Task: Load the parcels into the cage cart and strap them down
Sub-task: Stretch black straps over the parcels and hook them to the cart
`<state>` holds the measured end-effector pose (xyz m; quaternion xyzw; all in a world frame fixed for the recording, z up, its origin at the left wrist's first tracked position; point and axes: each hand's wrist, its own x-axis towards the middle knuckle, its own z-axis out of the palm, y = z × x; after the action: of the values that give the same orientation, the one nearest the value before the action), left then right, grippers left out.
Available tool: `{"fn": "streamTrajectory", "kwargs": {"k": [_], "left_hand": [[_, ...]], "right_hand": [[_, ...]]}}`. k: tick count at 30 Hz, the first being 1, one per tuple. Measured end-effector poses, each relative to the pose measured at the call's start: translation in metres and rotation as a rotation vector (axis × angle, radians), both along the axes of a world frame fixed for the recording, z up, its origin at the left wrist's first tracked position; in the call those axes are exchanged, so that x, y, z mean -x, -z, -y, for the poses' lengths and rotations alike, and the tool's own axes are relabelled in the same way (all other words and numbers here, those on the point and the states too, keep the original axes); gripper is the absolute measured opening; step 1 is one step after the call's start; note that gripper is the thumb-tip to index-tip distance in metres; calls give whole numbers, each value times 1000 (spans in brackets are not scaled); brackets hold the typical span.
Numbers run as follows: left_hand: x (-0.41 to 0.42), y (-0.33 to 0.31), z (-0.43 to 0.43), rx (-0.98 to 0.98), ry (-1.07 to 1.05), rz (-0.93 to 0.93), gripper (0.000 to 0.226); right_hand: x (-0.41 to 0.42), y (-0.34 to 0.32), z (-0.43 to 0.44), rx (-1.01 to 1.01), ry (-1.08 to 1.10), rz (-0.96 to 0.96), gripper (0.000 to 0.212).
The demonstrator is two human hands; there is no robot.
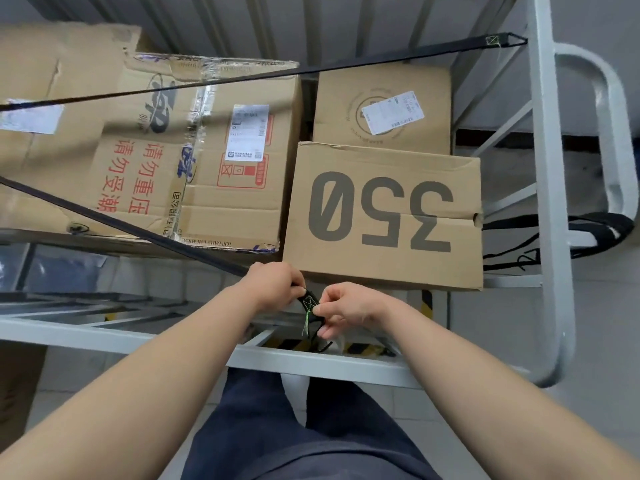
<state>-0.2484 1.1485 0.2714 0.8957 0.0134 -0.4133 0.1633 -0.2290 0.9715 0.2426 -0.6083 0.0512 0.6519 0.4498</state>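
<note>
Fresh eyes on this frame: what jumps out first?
The brown box printed 350, upside down to the camera, sits centre right in the cage cart. Just below it, the left hand grips a black strap and the right hand pinches its green-stitched end. A second strap runs straight across the boxes at the top.
</note>
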Motion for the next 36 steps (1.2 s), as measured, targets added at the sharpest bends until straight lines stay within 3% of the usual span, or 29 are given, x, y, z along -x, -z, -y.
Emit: {"fn": "streamTrajectory", "kwargs": {"k": [21, 29, 36], "left_hand": [[18, 27, -6, -29, 58, -119, 23], [-6, 4, 17, 72, -77, 59, 22], [-18, 4, 86, 156, 28, 54, 23]], "right_hand": [[5, 32, -21, 90, -242, 1, 12], [-33, 6, 12, 50, -250, 243, 9], [-46, -10, 80, 178, -318, 176, 8]]}}
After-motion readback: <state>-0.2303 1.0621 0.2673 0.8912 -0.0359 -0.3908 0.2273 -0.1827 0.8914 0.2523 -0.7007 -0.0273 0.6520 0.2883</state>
